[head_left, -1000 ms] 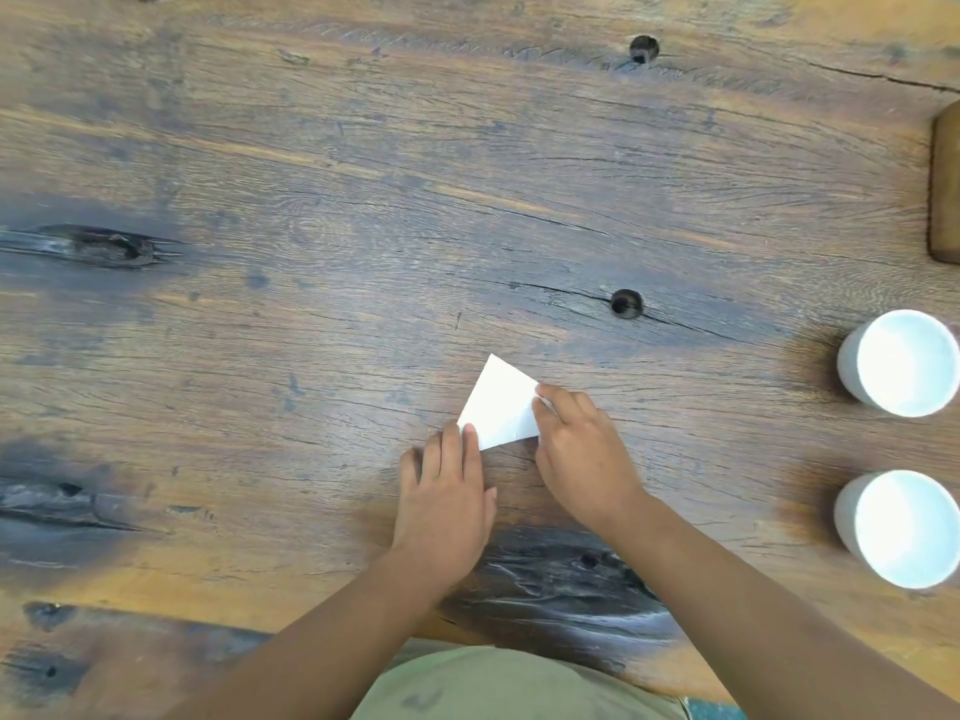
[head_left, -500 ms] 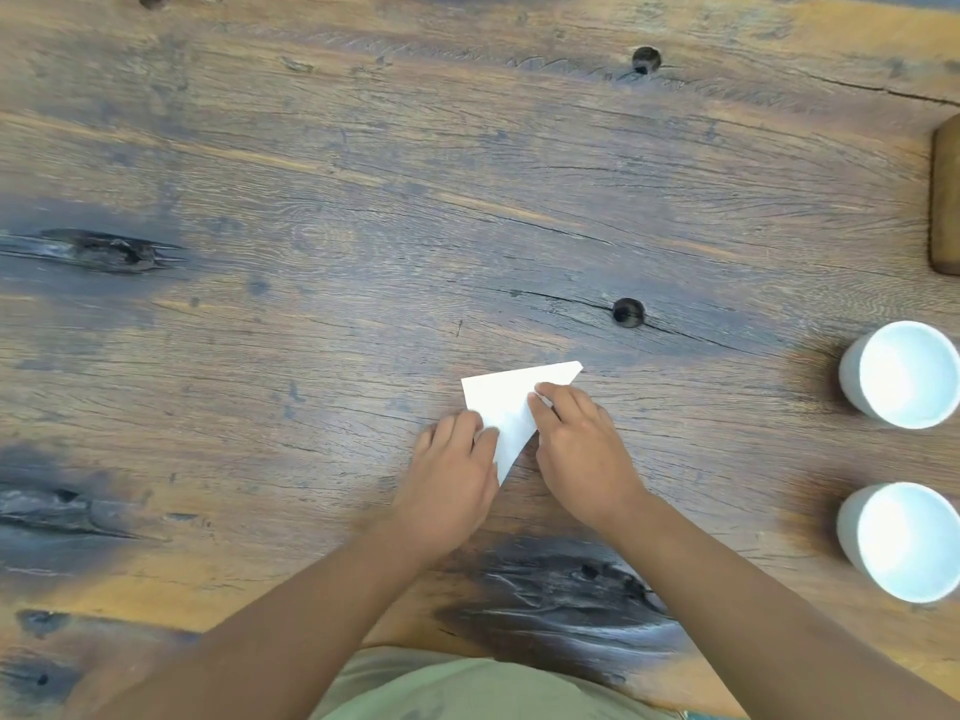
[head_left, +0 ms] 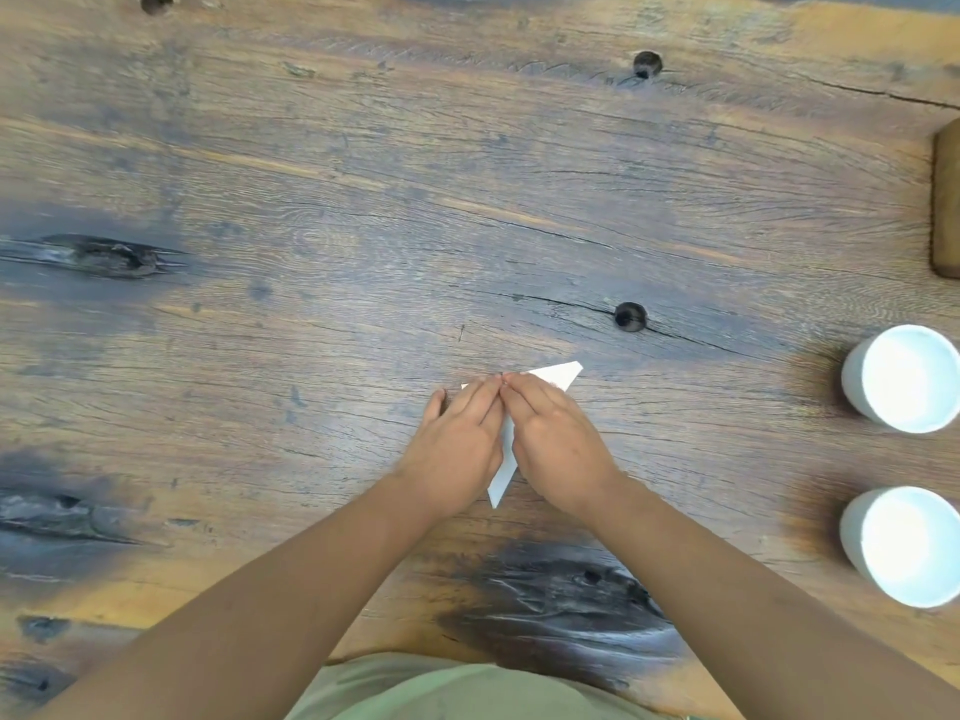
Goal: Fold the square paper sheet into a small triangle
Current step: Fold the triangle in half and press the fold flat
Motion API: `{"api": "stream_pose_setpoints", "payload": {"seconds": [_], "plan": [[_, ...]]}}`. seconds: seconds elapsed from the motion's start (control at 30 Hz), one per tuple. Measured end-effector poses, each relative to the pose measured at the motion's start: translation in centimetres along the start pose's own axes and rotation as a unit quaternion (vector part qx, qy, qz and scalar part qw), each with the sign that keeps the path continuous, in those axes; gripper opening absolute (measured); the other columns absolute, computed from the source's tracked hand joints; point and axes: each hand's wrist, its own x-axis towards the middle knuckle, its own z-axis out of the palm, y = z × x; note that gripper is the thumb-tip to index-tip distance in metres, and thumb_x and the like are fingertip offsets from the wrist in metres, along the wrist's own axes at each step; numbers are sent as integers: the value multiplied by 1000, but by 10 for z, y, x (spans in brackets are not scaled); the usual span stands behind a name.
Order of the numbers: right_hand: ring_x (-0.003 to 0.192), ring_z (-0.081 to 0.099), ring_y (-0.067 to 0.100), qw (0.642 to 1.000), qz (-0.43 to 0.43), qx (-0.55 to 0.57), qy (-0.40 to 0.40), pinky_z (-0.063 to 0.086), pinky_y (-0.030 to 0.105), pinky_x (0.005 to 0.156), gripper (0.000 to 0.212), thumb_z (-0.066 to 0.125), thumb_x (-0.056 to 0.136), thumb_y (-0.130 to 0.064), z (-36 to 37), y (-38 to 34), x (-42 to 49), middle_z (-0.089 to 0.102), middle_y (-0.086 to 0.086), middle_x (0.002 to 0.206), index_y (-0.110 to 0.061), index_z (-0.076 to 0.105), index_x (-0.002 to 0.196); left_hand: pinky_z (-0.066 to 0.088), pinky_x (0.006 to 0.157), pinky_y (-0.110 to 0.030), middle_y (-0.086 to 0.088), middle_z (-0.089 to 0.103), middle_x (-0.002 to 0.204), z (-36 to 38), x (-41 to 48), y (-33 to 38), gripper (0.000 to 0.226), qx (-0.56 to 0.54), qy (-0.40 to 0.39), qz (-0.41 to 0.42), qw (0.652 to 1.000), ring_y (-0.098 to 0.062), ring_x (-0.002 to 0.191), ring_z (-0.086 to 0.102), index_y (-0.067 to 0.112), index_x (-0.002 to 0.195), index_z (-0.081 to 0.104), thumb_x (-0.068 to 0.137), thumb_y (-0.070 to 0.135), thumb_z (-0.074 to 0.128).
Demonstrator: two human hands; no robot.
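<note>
The white paper (head_left: 558, 375) lies folded into a triangle on the wooden table (head_left: 363, 200), near its front middle. Only its far right corner and its near tip, between my wrists, show. My left hand (head_left: 457, 439) lies flat on the paper's left part. My right hand (head_left: 556, 439) lies flat on its right part. The fingertips of both hands meet at the paper's far edge. Both hands press down with fingers held together; most of the sheet is hidden beneath them.
Two white cups stand at the right edge, one farther (head_left: 898, 379) and one nearer (head_left: 901, 545). A brown wooden block (head_left: 946, 205) sits at the far right. Dark knot holes (head_left: 630, 317) mark the tabletop beyond the paper.
The paper went from a small folded shape to a wider triangle. Both hands then slid forward over it until their fingertips met at the far edge.
</note>
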Motion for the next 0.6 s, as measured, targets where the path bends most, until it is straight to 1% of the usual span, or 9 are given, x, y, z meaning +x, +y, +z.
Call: {"api": "stream_pose_setpoints", "payload": {"seconds": [0.17,0.27,0.37,0.5,0.6], "plan": [[149,20,17,999,14,38,11,13,38,123,56,42,93,-6,5,-1,-4,32,4,158,-13,31,148,14,120,-54,-1,16,164,-1,-1,0,56,-13,-11,0,1000,-16,150,11,16,155,16,103,29,31],[150,16,16,999,11,39,11,9,37,123,61,42,91,-5,6,-1,-5,28,3,160,-13,27,150,14,118,-57,1,14,164,-1,-2,-5,56,-19,-19,1,1000,-14,150,10,18,155,16,103,30,32],[151,14,15,999,12,48,6,8,38,123,65,45,89,-4,7,0,-8,27,1,161,-14,25,150,14,118,-59,3,12,164,0,-3,-6,57,-16,-17,-2,1000,-13,150,9,20,156,15,102,31,32],[151,12,14,999,27,41,6,5,38,124,68,49,88,-5,6,7,-9,25,-2,161,-16,25,151,14,119,-56,3,11,165,0,-2,-3,58,-23,-19,-6,1000,-13,151,7,21,156,15,102,30,34],[151,13,16,998,43,45,18,6,38,123,68,51,88,-6,4,17,-9,26,1,161,-15,26,150,12,118,-56,2,8,165,2,-1,-4,57,-23,-23,-10,999,-13,151,5,23,156,16,102,31,34]]}}
